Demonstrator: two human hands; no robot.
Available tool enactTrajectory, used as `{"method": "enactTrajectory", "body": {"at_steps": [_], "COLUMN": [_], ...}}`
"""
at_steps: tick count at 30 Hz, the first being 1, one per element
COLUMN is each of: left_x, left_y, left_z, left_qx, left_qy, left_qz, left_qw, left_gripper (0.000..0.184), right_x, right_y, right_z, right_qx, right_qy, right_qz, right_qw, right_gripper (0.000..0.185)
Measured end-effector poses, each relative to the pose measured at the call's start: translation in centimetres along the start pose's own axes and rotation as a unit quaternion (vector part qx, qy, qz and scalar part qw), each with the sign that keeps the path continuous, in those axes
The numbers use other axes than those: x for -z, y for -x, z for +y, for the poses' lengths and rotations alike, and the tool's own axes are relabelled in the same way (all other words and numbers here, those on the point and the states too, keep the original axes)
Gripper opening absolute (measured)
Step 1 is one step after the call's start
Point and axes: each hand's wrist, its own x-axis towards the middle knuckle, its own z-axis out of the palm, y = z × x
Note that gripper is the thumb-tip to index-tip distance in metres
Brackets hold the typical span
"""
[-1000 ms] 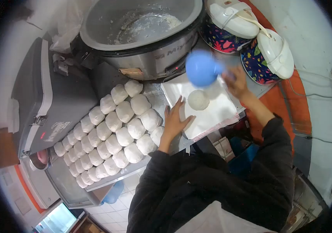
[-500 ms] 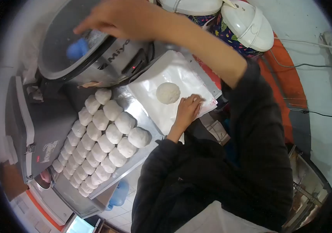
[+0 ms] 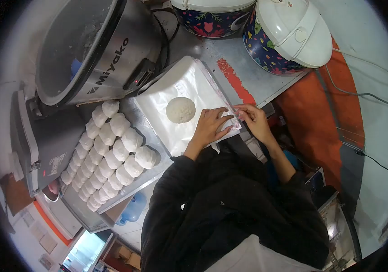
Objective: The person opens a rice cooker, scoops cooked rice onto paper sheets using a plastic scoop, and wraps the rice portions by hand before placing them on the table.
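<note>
A round mound of rice [image 3: 181,110] lies on the top sheet of a stack of white paper [image 3: 157,95]. My left hand [image 3: 210,125] rests on the sheet just right of the rice, its fingers spread. At the stack's right edge, my right hand [image 3: 254,121] has its thumb and fingers drawn together at the paper's corner; whether a sheet is between them is too small to tell. Rows of white wrapped bundles [image 3: 122,150] cover the metal table to the left. Inside the large Miyako cooker [image 3: 112,63], part of a blue scoop [image 3: 76,67] shows.
Two floral containers with white lids [image 3: 293,31] [image 3: 212,20] stand at the back. A grey box [image 3: 53,140] is at the left, beyond the bundles. A blue water bottle [image 3: 133,209] sits below the table. Cables run along the right wall.
The blue scoop has gone from my right hand into the cooker. My right hand has come back to the paper's right edge. The view has shifted, and my left hand's fingers have spread.
</note>
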Motion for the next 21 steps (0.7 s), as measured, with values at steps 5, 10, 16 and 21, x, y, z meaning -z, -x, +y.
{"method": "enactTrajectory", "body": {"at_steps": [5,10,16,21], "left_x": [0.4,0.6,-0.1,-0.4], "left_y": [0.1,0.4,1.2,2.2], "left_z": [0.2,0.8,1.5,3.6], "left_qx": [0.024,0.055,0.105,0.261], "left_qy": [0.029,0.048,0.053,0.148], "left_qz": [-0.010,0.007,0.072,0.181], "left_qw": [0.999,0.997,0.990,0.937], "left_gripper": [0.035,0.038,0.036,0.022], "right_x": [-0.2,0.0,0.9,-0.5], "right_y": [0.7,0.6,-0.3,-3.7], "right_z": [2.4,2.5,1.9,-2.7], "right_qx": [-0.035,-0.052,-0.030,-0.061], "right_qy": [-0.058,-0.025,0.010,0.045], "right_qz": [-0.001,-0.031,-0.048,-0.070], "right_qw": [0.998,0.998,0.998,0.995], "right_gripper": [0.014,0.011,0.015,0.017]}}
